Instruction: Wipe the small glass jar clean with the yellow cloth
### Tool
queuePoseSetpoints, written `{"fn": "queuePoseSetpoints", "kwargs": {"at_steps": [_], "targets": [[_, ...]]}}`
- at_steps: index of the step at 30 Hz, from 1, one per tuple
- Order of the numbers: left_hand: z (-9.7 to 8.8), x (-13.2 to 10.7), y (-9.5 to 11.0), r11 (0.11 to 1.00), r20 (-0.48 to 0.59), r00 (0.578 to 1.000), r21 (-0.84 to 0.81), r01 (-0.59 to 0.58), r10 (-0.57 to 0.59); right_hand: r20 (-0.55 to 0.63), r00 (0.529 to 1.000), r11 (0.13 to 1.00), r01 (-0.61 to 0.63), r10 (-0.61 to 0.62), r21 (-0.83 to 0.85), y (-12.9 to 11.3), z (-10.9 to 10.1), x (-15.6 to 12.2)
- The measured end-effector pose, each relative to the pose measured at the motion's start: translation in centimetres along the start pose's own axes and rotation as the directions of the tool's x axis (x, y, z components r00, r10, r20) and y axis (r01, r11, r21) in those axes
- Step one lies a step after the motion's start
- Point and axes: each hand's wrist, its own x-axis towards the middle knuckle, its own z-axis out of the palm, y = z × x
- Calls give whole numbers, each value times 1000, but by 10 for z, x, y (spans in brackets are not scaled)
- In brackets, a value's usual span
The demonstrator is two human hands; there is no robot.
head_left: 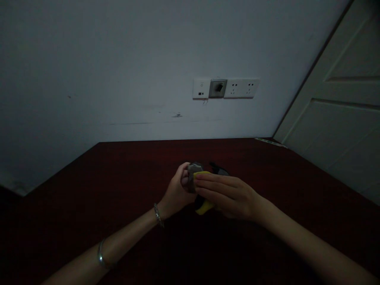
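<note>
In the dim head view, my left hand is wrapped round a small greyish-brown, see-through thing that looks like a glass or cup. Some of my left fingers show through its side. My right hand presses a yellow cloth against the right side of this piece, fingers together and stretched across it. The cloth's lower end hangs beneath my right fingers, beside a dark patch. Just behind my right hand is a grey and black thing, partly hidden; its kind cannot be made out.
Both hands are over a dark red wooden tabletop. A pale wall rises along its back edge, with a row of sockets and switches. At the right stands a white panelled door. A thin strip lies at the back right corner.
</note>
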Motion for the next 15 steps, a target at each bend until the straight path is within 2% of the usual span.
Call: {"fn": "queuePoseSetpoints", "kwargs": {"at_steps": [7,11,15], "targets": [[0,-3,-4,992,61,998,129,-9,1,84,975,976,-209,204,55,3,-9,-1],[1,-4,-7,993,72,997,117,-1,-7,94,987,990,-122,128,-66,-5,-12,8],[1,-3,-12,989,9,1000,148,18,-20,122,991,993,-35,48,-111,-16,-13,19]]}}
